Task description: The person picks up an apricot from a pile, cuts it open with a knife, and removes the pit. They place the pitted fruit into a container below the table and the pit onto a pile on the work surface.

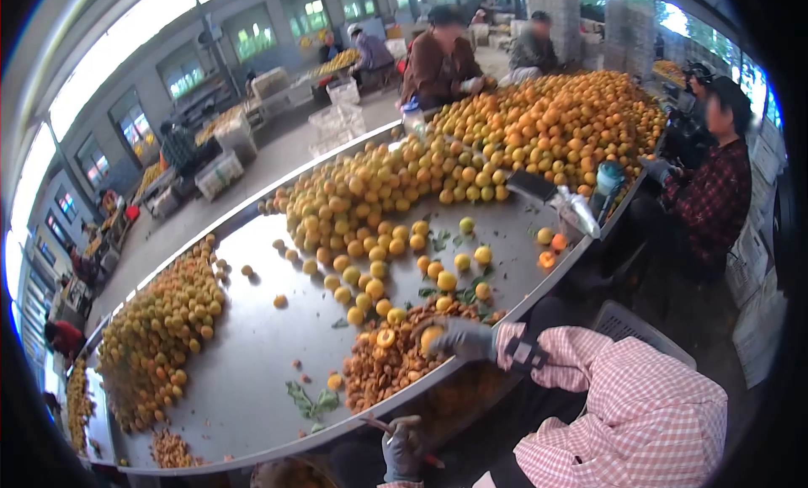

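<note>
At the table's near edge, my right hand [463, 339], in a grey glove, has its fingers closed on an apricot [430, 340]. The hand is over a heap of brown apricot pits [379, 377]. Just left of it, a cut apricot [385, 338] lies on the heap with its inside facing up. My left hand [404, 448], also gloved, is low in view beside the table edge. Its fingers wrap round a slim knife-like tool [377, 423], whose reddish end shows past the hand. A black device [528, 353] is strapped at my right wrist.
A large mound of apricots [539, 117] covers the metal table's [252, 353] far end; another pile [160, 328] lies left. Leaves [311, 402] and loose fruit are scattered between. A bottle [608, 181] stands near a person in plaid [715, 185]. A dark crate [644, 332] sits behind my right arm.
</note>
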`<action>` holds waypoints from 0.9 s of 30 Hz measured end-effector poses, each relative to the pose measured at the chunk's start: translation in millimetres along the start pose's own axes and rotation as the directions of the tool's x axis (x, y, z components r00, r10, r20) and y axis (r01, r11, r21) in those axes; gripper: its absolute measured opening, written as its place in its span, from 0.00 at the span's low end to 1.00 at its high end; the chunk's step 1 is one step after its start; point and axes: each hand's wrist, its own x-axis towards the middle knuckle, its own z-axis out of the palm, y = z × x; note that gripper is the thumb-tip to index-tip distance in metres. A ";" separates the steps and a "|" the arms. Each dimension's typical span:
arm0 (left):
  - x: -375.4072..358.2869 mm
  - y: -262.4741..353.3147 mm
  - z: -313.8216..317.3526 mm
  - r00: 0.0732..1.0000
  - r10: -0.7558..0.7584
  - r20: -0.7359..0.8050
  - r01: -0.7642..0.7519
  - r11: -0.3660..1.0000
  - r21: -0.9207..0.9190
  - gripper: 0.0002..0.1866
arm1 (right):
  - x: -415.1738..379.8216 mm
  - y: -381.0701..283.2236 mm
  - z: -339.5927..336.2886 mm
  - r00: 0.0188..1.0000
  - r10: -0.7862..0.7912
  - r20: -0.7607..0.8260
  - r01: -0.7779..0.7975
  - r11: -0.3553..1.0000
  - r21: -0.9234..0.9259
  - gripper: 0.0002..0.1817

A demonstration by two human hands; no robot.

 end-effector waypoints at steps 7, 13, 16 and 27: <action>-0.7 -13.8 1.6 0.936 0.141 -0.324 -0.073 0.975 0.212 0.11 | -15.3 -51.7 101.6 0.958 -0.084 0.275 0.152 0.960 -0.234 0.22; -31.2 -12.1 33.6 0.922 0.204 -0.330 -0.103 0.949 0.299 0.11 | -65.7 -59.7 143.9 0.755 0.240 0.610 -0.216 0.970 -0.114 0.18; -37.7 -21.5 43.9 0.915 0.221 -0.336 -0.107 0.939 0.327 0.11 | -85.6 33.5 117.3 0.838 0.190 0.512 -0.351 0.905 0.239 0.12; -20.4 -69.2 39.7 0.973 0.212 0.094 -0.204 0.587 0.783 0.11 | -166.1 78.6 46.9 0.968 0.248 -0.046 -0.249 0.968 -0.031 0.29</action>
